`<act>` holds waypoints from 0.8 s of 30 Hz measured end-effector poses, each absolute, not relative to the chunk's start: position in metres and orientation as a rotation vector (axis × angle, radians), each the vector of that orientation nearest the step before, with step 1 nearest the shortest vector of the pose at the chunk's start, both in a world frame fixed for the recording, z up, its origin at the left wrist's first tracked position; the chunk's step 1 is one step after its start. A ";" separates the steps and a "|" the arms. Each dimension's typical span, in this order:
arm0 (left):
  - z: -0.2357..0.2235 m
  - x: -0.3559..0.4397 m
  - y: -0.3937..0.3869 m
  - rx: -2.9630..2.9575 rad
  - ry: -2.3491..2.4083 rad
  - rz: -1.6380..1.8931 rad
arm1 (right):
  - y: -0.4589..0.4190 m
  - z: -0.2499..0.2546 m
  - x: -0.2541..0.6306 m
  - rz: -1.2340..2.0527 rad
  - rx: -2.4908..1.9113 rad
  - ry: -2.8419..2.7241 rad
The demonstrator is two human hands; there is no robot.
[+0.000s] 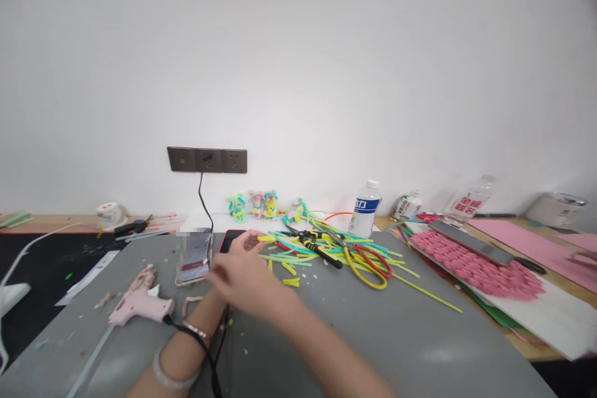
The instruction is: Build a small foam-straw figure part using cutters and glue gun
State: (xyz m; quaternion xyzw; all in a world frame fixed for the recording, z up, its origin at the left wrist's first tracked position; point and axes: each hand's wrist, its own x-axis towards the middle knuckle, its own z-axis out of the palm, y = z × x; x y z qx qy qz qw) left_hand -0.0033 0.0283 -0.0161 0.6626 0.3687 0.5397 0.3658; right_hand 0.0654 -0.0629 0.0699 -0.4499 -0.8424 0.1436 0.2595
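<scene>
As left hand [244, 242] pinches it, yellow piece [267, 239] juts rightward.

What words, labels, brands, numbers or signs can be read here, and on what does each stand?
"力": white on the blue label of the white-capped clear plastic bottle; the character before it is unclear.
Too blurred: red lettering on the clear plastic bottle at the right.
Too small or blurred: markings on the small white bottle, silver-lidded white tin and lit phone screen.

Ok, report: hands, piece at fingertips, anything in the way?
Left hand: fingertips at yellow piece, grip unclear. Right hand: blurred, in front of left. Glue gun cord across left forearm.
</scene>
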 end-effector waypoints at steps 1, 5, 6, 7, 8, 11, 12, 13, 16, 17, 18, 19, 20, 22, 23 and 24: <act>-0.016 -0.003 0.029 1.695 0.941 1.373 | -0.061 0.073 0.093 0.452 -1.288 -2.270; -0.014 -0.004 0.029 1.676 0.922 1.299 | -0.044 0.065 0.179 0.595 -1.673 -2.125; -0.013 -0.004 0.028 1.679 0.921 1.281 | -0.040 0.060 0.190 0.628 -1.683 -2.116; -0.012 -0.004 0.027 1.681 0.922 1.269 | -0.035 0.053 0.197 0.659 -1.691 -2.107; -0.011 -0.004 0.026 1.682 0.921 1.261 | -0.032 0.046 0.201 0.688 -1.690 -2.101; -0.011 -0.004 0.026 1.670 0.921 1.256 | -0.026 0.029 0.200 0.737 -1.699 -2.079; -0.011 -0.004 0.026 1.664 0.922 1.256 | -0.026 0.024 0.198 0.745 -1.712 -2.064; -0.011 -0.004 0.026 1.659 0.924 1.256 | -0.026 0.020 0.197 0.750 -1.731 -2.042; -0.010 -0.003 0.024 1.667 0.925 1.245 | -0.027 0.011 0.198 0.754 -1.767 -1.993; -0.010 -0.002 0.023 1.678 0.922 1.232 | -0.028 0.009 0.199 0.748 -1.756 -1.999; -0.008 -0.001 0.021 1.689 0.927 1.201 | -0.029 0.008 0.200 0.734 -1.730 -2.014; -0.007 0.000 0.018 1.689 0.938 1.181 | -0.029 0.006 0.201 0.718 -1.692 -2.027; -0.005 0.001 0.015 1.683 0.945 1.164 | -0.029 0.006 0.202 0.699 -1.645 -2.024; 0.000 0.003 0.011 1.668 0.957 1.112 | -0.027 0.006 0.204 0.706 -1.557 -1.952; 0.002 0.003 0.009 1.653 0.961 1.082 | -0.025 0.006 0.206 0.735 -1.514 -1.891; 0.003 0.004 0.008 1.638 0.966 1.057 | -0.023 0.007 0.208 0.774 -1.473 -1.823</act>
